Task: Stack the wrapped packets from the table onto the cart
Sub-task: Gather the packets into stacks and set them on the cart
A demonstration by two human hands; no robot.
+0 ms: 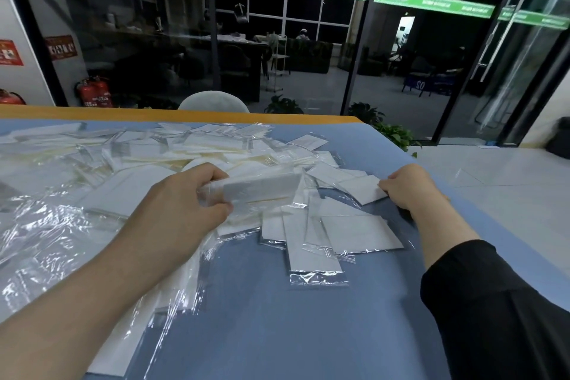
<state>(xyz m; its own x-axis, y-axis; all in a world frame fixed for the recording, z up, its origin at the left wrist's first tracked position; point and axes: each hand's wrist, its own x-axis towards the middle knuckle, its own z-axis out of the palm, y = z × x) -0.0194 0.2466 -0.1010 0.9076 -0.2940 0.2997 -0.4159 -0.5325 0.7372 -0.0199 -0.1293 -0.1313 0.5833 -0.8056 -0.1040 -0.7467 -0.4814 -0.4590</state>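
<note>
Several white packets in clear plastic wrap lie scattered over the blue table (277,333). My left hand (188,197) grips a thick bundle of wrapped packets (262,187) by its left end, held just above the pile. My right hand (407,187) pinches the near corner of a single flat packet (364,190) lying near the table's right edge. More loose packets (361,233) sit between my two arms. No cart is in view.
A large heap of packets and loose plastic wrap (92,157) covers the table's left and far side. A grey chair back (214,102) stands behind the table's far edge. Glass walls and potted plants (394,133) lie beyond; the floor drops off to the right.
</note>
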